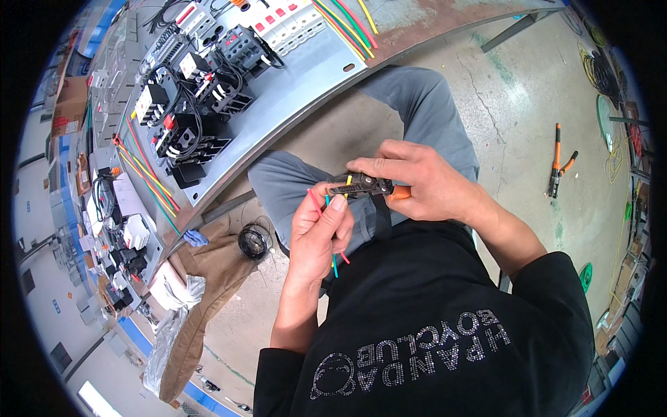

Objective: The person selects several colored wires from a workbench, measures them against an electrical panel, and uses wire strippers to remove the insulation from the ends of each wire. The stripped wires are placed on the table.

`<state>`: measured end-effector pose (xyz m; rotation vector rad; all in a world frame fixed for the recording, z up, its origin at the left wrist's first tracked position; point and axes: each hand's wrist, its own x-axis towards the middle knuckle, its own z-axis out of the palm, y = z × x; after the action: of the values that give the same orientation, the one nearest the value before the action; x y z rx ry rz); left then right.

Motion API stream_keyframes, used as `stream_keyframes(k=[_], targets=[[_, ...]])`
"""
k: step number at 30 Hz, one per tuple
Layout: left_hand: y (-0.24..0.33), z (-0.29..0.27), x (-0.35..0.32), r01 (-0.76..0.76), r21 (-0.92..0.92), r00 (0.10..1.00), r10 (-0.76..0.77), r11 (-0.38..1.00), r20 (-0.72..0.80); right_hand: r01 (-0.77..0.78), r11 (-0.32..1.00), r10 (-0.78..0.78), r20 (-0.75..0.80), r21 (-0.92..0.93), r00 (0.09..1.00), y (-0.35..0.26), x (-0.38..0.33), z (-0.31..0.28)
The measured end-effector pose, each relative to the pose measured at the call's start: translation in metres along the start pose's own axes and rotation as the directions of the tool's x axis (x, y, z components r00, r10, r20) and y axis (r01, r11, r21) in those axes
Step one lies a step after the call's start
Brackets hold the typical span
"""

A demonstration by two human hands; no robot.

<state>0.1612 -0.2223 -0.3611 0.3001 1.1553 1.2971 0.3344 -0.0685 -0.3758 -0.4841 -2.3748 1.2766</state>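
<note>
In my right hand (424, 177) is a pair of wire strippers (361, 185) with dark jaws and orange handles, held above my lap. My left hand (318, 233) pinches several short wires, among them a red wire (315, 201) and a green wire (336, 267). A yellow wire (348, 182) stands at the jaws of the strippers, next to my left fingertips. Whether the jaws are closed on it is too small to tell. Parts of the wires are hidden behind my left fingers.
A metal panel (278, 104) with black contactors (243, 50) and white breakers (281, 24) lies on the workbench ahead. Loose coloured wires (149, 174) lie at its left. Orange-handled cutters (557, 160) rest on the floor at right. A black wire coil (253, 241) lies at left.
</note>
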Motion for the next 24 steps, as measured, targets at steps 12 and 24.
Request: stream_keyframes(k=[12, 24], targets=[[-0.001, 0.004, 0.001, 0.094, -0.029, 0.995, -0.094, 0.995, 0.027, 0.052, 0.987, -0.059, -0.042, -0.151, 0.997, 0.009, -0.003, 0.002], [-0.009, 0.008, 0.004, -0.039, 0.063, 0.998, 0.042, 0.997, -0.050, 0.049, 0.994, -0.053, -0.042, -0.093, 0.998, 0.009, -0.003, 0.001]])
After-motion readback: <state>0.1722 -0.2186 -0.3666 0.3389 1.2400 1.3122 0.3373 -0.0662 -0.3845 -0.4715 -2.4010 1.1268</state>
